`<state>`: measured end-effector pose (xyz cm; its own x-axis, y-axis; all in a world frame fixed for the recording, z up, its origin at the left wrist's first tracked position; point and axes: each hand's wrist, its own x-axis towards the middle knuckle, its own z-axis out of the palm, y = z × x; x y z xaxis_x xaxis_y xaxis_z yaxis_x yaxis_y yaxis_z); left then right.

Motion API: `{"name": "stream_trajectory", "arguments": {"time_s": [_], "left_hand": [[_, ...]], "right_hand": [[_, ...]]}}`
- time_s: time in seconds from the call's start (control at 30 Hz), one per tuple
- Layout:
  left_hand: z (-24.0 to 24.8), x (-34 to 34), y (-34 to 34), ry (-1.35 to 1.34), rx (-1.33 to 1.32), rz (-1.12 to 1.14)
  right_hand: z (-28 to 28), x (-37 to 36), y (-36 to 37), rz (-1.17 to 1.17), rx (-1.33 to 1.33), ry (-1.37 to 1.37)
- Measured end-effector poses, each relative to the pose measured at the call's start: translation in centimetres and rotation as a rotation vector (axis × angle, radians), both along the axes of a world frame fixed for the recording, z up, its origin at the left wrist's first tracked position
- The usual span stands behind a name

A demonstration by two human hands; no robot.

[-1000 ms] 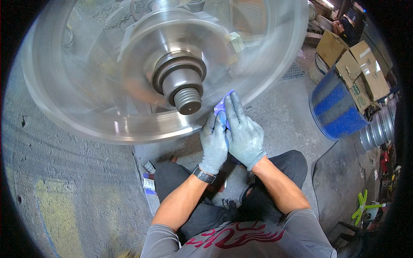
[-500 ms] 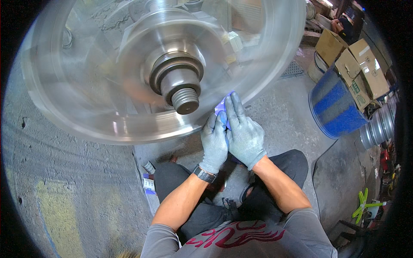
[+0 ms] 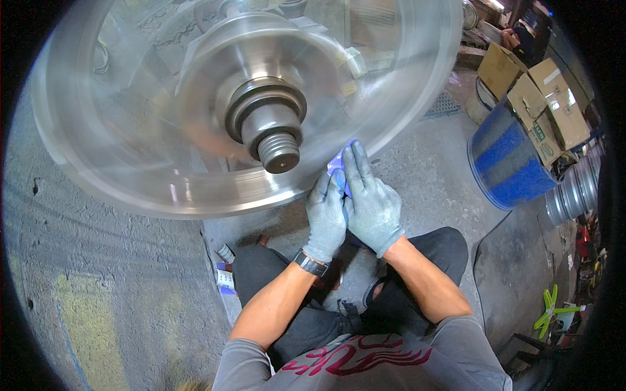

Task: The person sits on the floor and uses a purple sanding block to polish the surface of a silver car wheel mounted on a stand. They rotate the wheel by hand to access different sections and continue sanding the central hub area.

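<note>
A large metal wheel rim (image 3: 215, 203) spins, blurred by its motion, around a threaded steel spindle (image 3: 279, 146). Both my hands wear grey, smudged work gloves and meet at the wheel's lower right edge. Between them is a folded purple sheet (image 3: 336, 163) that looks like sandpaper, held against the rim. My left hand (image 3: 326, 218) pinches its near side, thumb on top. My right hand (image 3: 374, 210) presses the sheet from the right, two fingers stretched along it. The contact face of the sheet is hidden.
A blue barrel (image 3: 505, 159) with cardboard boxes (image 3: 555, 114) on it stands to the right, beside several silver rims (image 3: 577, 189). Small purple-and-white pieces (image 3: 225, 279) lie by my left knee. A bright green spoked object (image 3: 550, 313) is at lower right; another person (image 3: 521, 40) is far off.
The wheel keeps spinning. My hands and the purple sheet have shifted very slightly to the right, with the grip unchanged.
</note>
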<state>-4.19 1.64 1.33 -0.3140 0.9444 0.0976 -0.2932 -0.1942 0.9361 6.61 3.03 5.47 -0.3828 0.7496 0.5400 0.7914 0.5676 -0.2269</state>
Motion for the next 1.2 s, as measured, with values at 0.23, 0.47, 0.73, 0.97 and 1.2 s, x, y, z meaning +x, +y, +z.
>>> {"name": "stream_trajectory", "arguments": {"time_s": [0.23, 0.47, 0.73, 0.97, 1.2], "left_hand": [[-0.3, 0.0, 0.0, 0.005, 0.040, -0.015], [-0.5, 0.3, 0.0, -0.029, -0.001, -0.005], [-0.9, 0.0, 0.0, 0.028, 0.027, -0.044], [-0.8, 0.2, -0.1, -0.042, -0.010, -0.059], [-0.8, 0.3, -0.1, -0.062, -0.005, -0.061]], "right_hand": [[-0.2, 0.1, -0.1, -0.004, -0.021, -0.025], [-0.4, 0.3, -0.1, 0.000, -0.019, -0.016], [-0.6, 0.3, -0.1, -0.004, -0.030, -0.021], [-0.6, 0.4, -0.1, -0.006, -0.033, -0.010], [-0.9, 0.4, -0.1, 0.001, -0.020, 0.025]]}}
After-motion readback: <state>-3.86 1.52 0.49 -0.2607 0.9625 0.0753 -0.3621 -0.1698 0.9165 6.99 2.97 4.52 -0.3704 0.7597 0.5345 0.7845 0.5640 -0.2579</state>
